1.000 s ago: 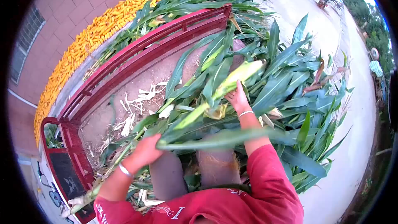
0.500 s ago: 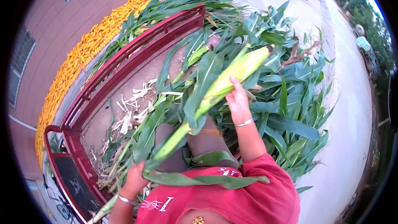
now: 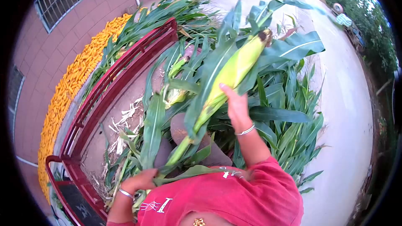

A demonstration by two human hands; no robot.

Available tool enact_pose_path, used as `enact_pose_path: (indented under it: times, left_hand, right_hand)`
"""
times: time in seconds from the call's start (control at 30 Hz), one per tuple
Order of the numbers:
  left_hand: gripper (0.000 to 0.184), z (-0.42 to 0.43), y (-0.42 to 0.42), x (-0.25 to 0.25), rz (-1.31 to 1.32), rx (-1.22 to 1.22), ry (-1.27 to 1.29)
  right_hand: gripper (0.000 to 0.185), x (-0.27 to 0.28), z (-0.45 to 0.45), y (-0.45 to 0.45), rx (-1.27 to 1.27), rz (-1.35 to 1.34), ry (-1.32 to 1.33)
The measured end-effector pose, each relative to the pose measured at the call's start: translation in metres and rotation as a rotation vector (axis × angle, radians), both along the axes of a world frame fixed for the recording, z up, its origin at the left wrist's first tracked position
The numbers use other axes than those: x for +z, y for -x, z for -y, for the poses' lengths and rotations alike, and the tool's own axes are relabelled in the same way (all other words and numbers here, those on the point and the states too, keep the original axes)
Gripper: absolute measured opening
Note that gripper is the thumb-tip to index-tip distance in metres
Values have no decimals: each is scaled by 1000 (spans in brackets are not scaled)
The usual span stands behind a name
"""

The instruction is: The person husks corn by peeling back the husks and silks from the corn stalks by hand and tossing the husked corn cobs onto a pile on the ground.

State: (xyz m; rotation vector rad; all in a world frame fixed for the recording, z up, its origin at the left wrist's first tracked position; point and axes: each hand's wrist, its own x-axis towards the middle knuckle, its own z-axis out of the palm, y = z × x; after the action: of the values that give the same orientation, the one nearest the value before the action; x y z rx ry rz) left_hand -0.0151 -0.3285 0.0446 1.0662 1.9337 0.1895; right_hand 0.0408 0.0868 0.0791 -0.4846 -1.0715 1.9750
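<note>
A corn stalk (image 3: 181,148) with long green leaves lies slanting across my lap, its upper end toward the back right. On it is a large ear of corn (image 3: 236,68) in pale green husk, with a dark brown tip. My left hand (image 3: 142,180) is closed round the lower part of the stalk near my shirt. My right hand (image 3: 235,104) lies against the lower right side of the ear, thumb on the husk; its other fingers are hidden behind the ear.
A red metal cart rail (image 3: 121,69) curves along the left. Beyond it runs a long heap of yellow corn cobs (image 3: 75,79) by a brick wall (image 3: 54,54). Pale husk scraps (image 3: 123,125) lie on the cart floor. Leafy stalks (image 3: 289,129) are piled at the right, beside a concrete road (image 3: 343,113).
The stalk and ear have been raised and drawn in toward my body, and the stalk's leafy top now shows. My left hand has moved down toward my shirt. The view has shifted too.
</note>
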Motion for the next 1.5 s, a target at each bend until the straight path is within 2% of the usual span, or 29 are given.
enact_pose_path:
  times: [0.03, 0.07, 0.13, 0.17, 0.2, 0.27, 0.33, 0.4, 0.43, 0.5, 0.53, 0.73, 0.93, 1.1, 1.2, 1.3, 1.5]
  left_hand:
    - [64, -4, 24, 14, 35, -83, -127]
    - [70, -20, 43, 47, 23, -66, -151]
    - [63, -81, 70, 111, -6, -105, -352]
    - [55, -116, 74, 131, -53, -25, -484]
    - [46, -152, 77, 139, -17, 63, -687]
    - [40, -225, 66, 160, -112, 102, -904]
    - [38, -292, 60, 157, 105, 178, -1053]
    - [36, -347, 50, 164, 121, 140, -1210]
    - [36, -364, 49, 171, 127, 136, -1216]
    - [33, -384, 45, 179, 127, 76, -869]
    - [33, -388, 41, 174, 131, 76, -865]
    - [39, -394, 45, 144, 216, 141, -1045]
    - [45, -377, 50, 137, 160, 157, -1103]
    - [54, -372, 59, 126, 59, 307, -1144]
    - [55, -365, 60, 124, 10, 347, -1146]
    - [54, -365, 68, 108, -18, 436, -1217]
    - [48, -343, 62, 96, -27, 628, -1275]
  right_hand:
    - [63, -4, 12, -3, 18, 34, 12]
    - [63, -6, 27, -7, 30, 16, -6]
    - [62, -15, 51, -10, 39, 5, -55]
    - [60, -15, 60, -13, 76, -12, -52]
    - [60, -17, 65, -14, 85, -31, -60]
    - [59, -23, 69, -15, 77, -55, -72]
    - [58, -31, 71, -14, 126, 50, -145]
    - [57, -24, 81, -16, 102, 46, -152]
    - [56, -22, 86, -17, 91, 48, -150]
    - [58, -28, 88, -17, 133, 67, -120]
    - [58, -29, 90, -18, 162, 60, -109]
    - [59, -35, 98, -16, 212, 39, -70]
    - [60, -51, 105, -8, 239, 94, -109]
    - [59, -57, 111, -3, 248, 107, -162]
    - [55, -63, 112, 0, 247, 85, -178]
    - [51, -63, 111, -1, 310, 209, -106]
    - [47, -58, 110, 1, 283, 105, -53]
